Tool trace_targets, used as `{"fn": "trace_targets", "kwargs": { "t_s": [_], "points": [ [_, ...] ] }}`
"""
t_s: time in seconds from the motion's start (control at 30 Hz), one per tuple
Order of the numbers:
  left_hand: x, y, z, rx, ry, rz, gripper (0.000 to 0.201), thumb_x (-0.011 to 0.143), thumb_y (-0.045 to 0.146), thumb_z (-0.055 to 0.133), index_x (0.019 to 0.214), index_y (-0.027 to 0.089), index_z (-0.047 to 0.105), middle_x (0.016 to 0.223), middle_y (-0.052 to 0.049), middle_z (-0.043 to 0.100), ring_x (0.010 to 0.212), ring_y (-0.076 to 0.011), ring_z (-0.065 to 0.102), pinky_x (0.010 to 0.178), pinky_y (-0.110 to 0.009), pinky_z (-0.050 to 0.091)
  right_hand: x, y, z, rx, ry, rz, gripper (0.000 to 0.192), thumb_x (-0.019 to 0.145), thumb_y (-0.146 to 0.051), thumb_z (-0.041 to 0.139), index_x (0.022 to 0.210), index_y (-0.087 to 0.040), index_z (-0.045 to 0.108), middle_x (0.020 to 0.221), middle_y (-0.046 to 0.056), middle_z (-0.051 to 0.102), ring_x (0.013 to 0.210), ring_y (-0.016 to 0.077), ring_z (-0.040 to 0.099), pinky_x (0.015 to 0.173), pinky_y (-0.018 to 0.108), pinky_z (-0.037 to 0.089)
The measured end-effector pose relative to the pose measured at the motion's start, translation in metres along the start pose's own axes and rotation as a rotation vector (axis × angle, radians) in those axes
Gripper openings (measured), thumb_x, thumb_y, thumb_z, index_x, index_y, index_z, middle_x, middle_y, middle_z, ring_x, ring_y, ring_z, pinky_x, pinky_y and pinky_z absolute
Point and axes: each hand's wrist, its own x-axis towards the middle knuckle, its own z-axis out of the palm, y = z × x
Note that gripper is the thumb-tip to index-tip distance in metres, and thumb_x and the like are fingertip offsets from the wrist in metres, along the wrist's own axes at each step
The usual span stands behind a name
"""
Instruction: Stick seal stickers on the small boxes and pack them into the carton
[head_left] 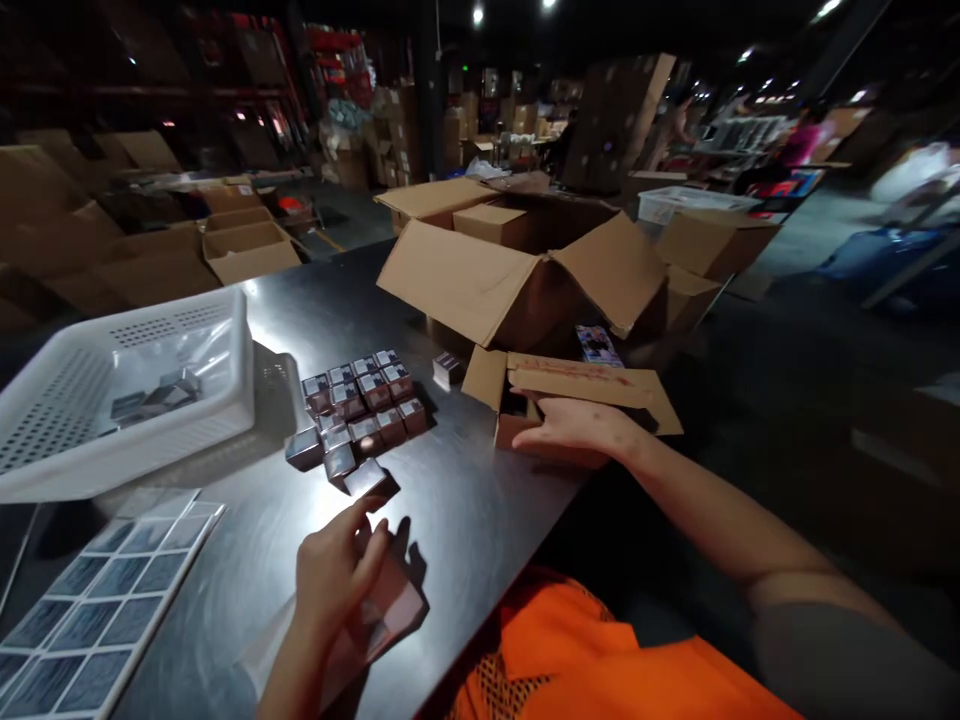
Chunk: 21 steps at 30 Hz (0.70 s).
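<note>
My left hand point(337, 565) is over the near part of the metal table, fingers apart with nothing between them. Its fingertips come close to a small shiny box point(366, 477) at the front of a group of similar small boxes point(360, 390). Beneath the hand lies a pale, pinkish flat piece point(394, 595), partly hidden. My right hand point(577, 425) grips the near wall of a small open cardboard box point(551, 460), thumb outside and fingers over the rim. The inside of that box is mostly hidden. One more small box point(448, 370) stands alone to its left.
A white perforated basket point(244, 370) with several small boxes stands at the left. In front of it lies a sheet of dark labels point(120, 590). A large open carton point(465, 275) sits at the table's back, with a colourful printed packet point(598, 345) beside it. People and cartons are beyond.
</note>
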Motion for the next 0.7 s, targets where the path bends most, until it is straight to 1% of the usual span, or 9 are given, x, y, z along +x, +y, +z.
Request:
{"fn": "trace_targets", "kwargs": {
  "t_s": [0.07,0.1,0.2,0.27,0.3,0.4,0.53,0.6,0.7],
  "points": [
    [0.000,-0.002,0.001,0.025,-0.006,-0.002,0.032,0.090,0.046,0.055,0.102,0.026,0.077,0.077,0.001,0.079,0.059,-0.0161,0.071,0.060,-0.026,0.048,-0.002,0.002,-0.008,0.010,0.056,0.011,0.081,0.084,-0.068,0.070,0.153,-0.029,0.054,0.144,0.009,0.066,0.127,0.0358,0.065,0.100,0.041,0.056],
    [0.000,-0.003,0.000,0.033,-0.012,-0.004,0.031,0.090,0.046,0.055,0.102,0.027,0.077,0.078,0.001,0.079,0.058,-0.0157,0.070,0.059,-0.026,0.048,-0.003,0.003,-0.012,-0.004,0.124,0.029,0.078,0.086,-0.069,0.067,0.151,-0.029,0.056,0.142,0.010,0.067,0.126,0.0360,0.065,0.100,0.043,0.056],
    [0.001,-0.005,0.000,0.048,-0.020,-0.009,0.032,0.091,0.045,0.054,0.103,0.027,0.077,0.077,0.001,0.079,0.060,-0.0163,0.071,0.060,-0.026,0.048,0.002,0.012,-0.024,-0.134,0.395,0.118,0.060,0.096,-0.057,0.059,0.145,-0.022,0.061,0.137,0.016,0.064,0.122,0.0366,0.063,0.100,0.048,0.054],
    [0.002,-0.003,0.000,0.052,-0.017,-0.018,0.033,0.090,0.045,0.054,0.103,0.027,0.078,0.078,0.001,0.079,0.065,-0.0175,0.073,0.062,-0.026,0.050,0.012,0.020,-0.031,-0.237,0.473,0.161,0.062,0.098,-0.049,0.058,0.150,-0.015,0.054,0.146,0.021,0.056,0.130,0.0383,0.057,0.106,0.050,0.050],
    [0.003,-0.002,0.000,0.049,-0.015,-0.022,0.033,0.090,0.045,0.054,0.102,0.027,0.078,0.079,0.000,0.080,0.066,-0.0181,0.074,0.062,-0.026,0.051,0.017,0.025,-0.033,-0.277,0.451,0.166,0.067,0.097,-0.046,0.060,0.153,-0.012,0.049,0.152,0.023,0.050,0.137,0.0398,0.051,0.110,0.051,0.047],
    [0.004,0.001,0.001,0.037,0.015,-0.021,0.032,0.087,0.045,0.055,0.098,0.026,0.079,0.078,-0.001,0.080,0.064,-0.0192,0.074,0.061,-0.027,0.052,0.033,0.035,-0.035,-0.330,0.273,0.156,0.083,0.091,-0.043,0.070,0.159,-0.007,0.039,0.166,0.028,0.031,0.153,0.0436,0.033,0.116,0.056,0.042],
    [0.004,0.003,0.002,0.040,0.024,0.020,0.030,0.089,0.042,0.056,0.099,0.026,0.079,0.072,0.001,0.077,0.061,-0.0175,0.073,0.059,-0.026,0.052,0.036,0.037,-0.028,-0.365,0.124,0.099,0.095,0.086,-0.041,0.077,0.162,-0.005,0.034,0.171,0.032,0.012,0.159,0.0496,0.015,0.112,0.062,0.045],
    [0.003,0.002,0.002,0.042,0.023,0.040,0.029,0.090,0.041,0.056,0.099,0.027,0.079,0.070,0.002,0.076,0.060,-0.0175,0.073,0.058,-0.026,0.051,0.030,0.035,-0.018,-0.400,0.075,0.059,0.098,0.082,-0.038,0.081,0.164,-0.011,0.033,0.172,0.029,0.008,0.158,0.0526,0.010,0.113,0.069,0.041],
    [0.003,-0.001,0.003,0.035,-0.008,0.073,0.028,0.090,0.042,0.056,0.098,0.028,0.080,0.073,0.002,0.078,0.061,-0.0185,0.074,0.057,-0.026,0.052,0.019,0.033,0.004,-0.435,0.029,0.019,0.112,0.066,-0.026,0.091,0.164,-0.025,0.036,0.174,0.024,0.009,0.157,0.0569,0.009,0.112,0.081,0.029]
  ]
}}
